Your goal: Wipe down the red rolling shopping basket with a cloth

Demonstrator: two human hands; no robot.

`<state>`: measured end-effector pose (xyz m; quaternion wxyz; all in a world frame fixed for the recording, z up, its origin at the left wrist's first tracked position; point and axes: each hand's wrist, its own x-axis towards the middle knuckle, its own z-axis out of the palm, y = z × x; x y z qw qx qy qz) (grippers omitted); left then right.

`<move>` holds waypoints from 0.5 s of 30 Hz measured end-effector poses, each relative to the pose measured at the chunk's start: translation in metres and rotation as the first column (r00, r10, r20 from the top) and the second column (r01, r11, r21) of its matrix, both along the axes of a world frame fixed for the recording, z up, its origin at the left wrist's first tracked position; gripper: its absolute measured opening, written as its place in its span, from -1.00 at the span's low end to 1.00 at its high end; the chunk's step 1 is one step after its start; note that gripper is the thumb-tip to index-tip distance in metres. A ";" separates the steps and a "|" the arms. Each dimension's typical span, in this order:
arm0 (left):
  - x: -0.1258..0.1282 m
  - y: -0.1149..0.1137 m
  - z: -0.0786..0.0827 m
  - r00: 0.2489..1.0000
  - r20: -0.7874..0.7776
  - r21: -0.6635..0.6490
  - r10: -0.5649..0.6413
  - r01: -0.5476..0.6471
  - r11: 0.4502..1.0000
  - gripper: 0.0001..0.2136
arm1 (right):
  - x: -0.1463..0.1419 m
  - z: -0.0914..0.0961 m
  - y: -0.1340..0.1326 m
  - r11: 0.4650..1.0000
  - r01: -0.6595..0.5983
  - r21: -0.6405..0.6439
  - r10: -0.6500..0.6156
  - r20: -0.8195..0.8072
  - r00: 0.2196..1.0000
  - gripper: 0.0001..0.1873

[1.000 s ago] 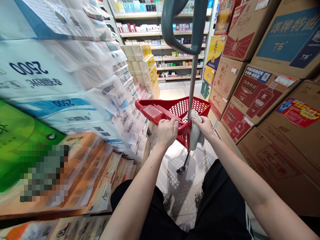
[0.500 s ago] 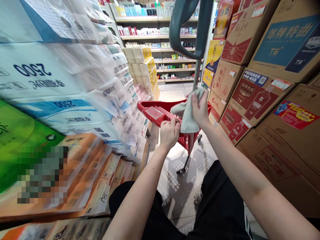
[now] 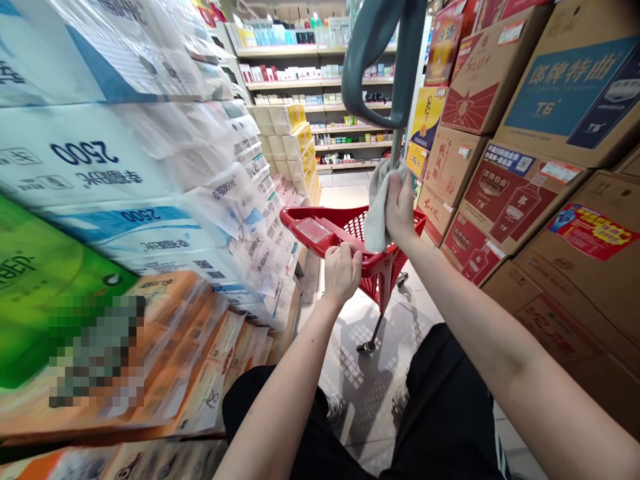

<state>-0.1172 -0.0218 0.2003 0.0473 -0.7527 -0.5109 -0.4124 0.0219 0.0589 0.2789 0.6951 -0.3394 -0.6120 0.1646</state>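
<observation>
A red plastic shopping basket on wheels (image 3: 376, 265) stands on the floor in front of me. My left hand (image 3: 343, 272) is closed over its near rim. In my right hand (image 3: 400, 205) is a pale grey cloth (image 3: 376, 223), wrapped about the metal pole of the basket's handle; the cloth's loose end hangs down over the basket rim. Above my right hand the pole (image 3: 397, 143) rises to a dark grey loop handle (image 3: 353, 80), cut off by the top edge of the view.
On the left, white paper packs (image 3: 115, 157) are piled beside orange packs (image 3: 173, 327) and a green pack (image 3: 45, 287). Stacked cartons (image 3: 565, 87) line the right side. Shelves of small goods (image 3: 320, 83) stand beyond the tiled floor (image 3: 345, 380).
My right hand has slid up the pole a little with the cloth, which has gathered closer around it. My left hand stays on the rim. The view has shifted slightly.
</observation>
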 end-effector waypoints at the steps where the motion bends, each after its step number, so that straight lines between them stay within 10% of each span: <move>1: 0.000 -0.001 -0.001 1.000 0.016 -0.006 -0.005 0.005 1.000 -0.86 | 0.000 0.013 0.005 0.999 0.009 0.039 -0.009 -0.019 1.000 -0.54; 5: -0.004 -0.003 0.002 0.996 0.088 -0.028 -0.025 0.028 0.999 -0.82 | 0.002 0.020 0.017 0.997 -0.030 0.068 0.032 -0.018 0.999 -0.55; 15: -0.077 0.059 0.018 0.995 -0.033 -0.029 0.099 -0.100 0.995 -0.61 | 0.002 -0.097 0.015 0.941 -0.243 -0.236 0.220 -0.118 0.968 -0.26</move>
